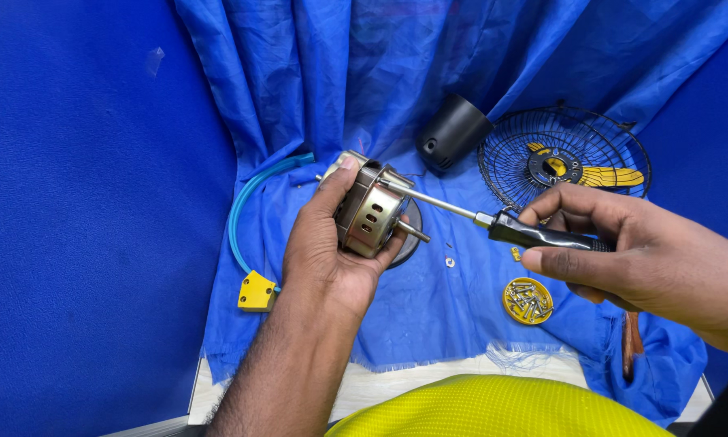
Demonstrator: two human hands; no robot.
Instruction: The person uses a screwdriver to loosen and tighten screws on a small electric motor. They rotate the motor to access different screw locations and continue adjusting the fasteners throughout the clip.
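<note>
My left hand (325, 243) grips a round metal fan motor (370, 210) with slotted sides, its shaft pointing to the right. My right hand (623, 251) holds a black-handled screwdriver (542, 235). The screwdriver's long steel shank runs left and its tip meets the motor's top edge. A dark round part sits just behind the motor, partly hidden by it.
A blue cloth (429, 307) covers the work surface. On it lie a black motor cover (451, 132), a black wire fan guard (564, 158) with a yellow blade part, a yellow dish of several screws (528, 300), a loose washer (450, 261) and a light blue cable with a yellow plug (257, 291).
</note>
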